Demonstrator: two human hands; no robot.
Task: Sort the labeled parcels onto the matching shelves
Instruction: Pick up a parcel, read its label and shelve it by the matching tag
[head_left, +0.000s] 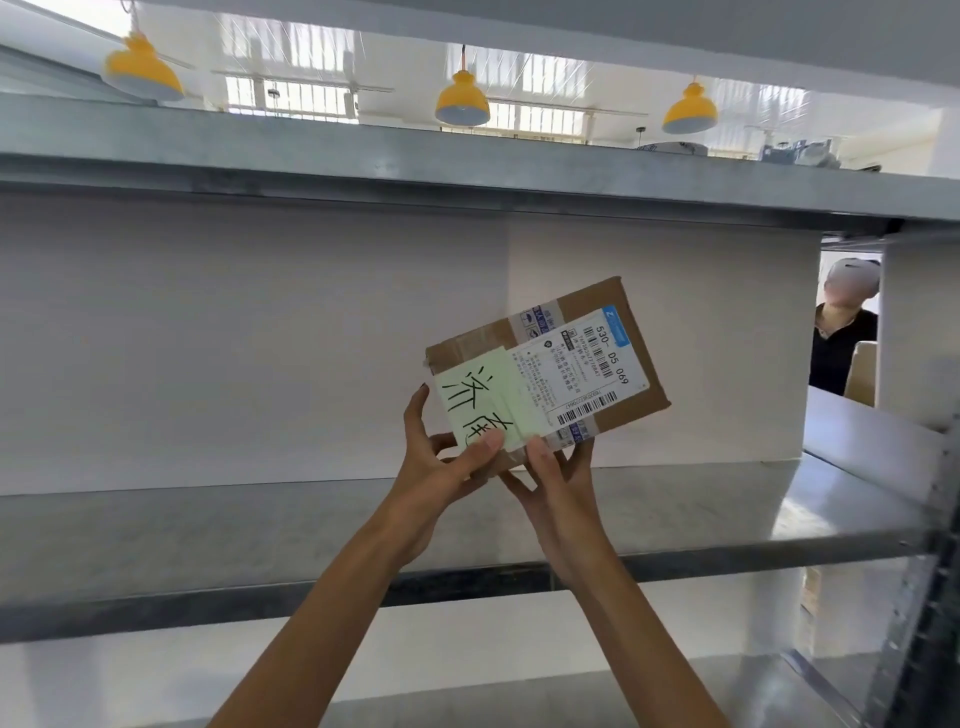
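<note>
Fingers (415, 410) of both hands are gripping the lower end of a cardboard parcel (589, 306) and holding it up in front of a metal rack. The left hand (441, 467) is curling round the parcel's lower left corner, its thumb pressing on the front face while its other fingers are reaching behind. The right hand (558, 483) is pinching the bottom edge just beside it, thumb on the front and fingers spreading underneath. Neither hand is free.

The parcel is tilting with its face toward the camera. It is hovering above the middle shelf (208, 530) and is not touching it. A pale green note (483, 400) with large handwritten characters is covering the left part of the face. A white shipping label (587, 364) with barcodes is sitting to the right of the note.

The person appears to be reading the note, so the step in hand looks like checking the destination, with the parcel not yet placed. The next move is calling for a match between the note and a shelf. No shelf markers are showing in this view, so the right shelf cannot be told. After that, the parcel is needing to be laid flat and both grips released.

An upper shelf (311, 156) is running overhead. At the far right another person (841, 348) is standing behind the rack.
</note>
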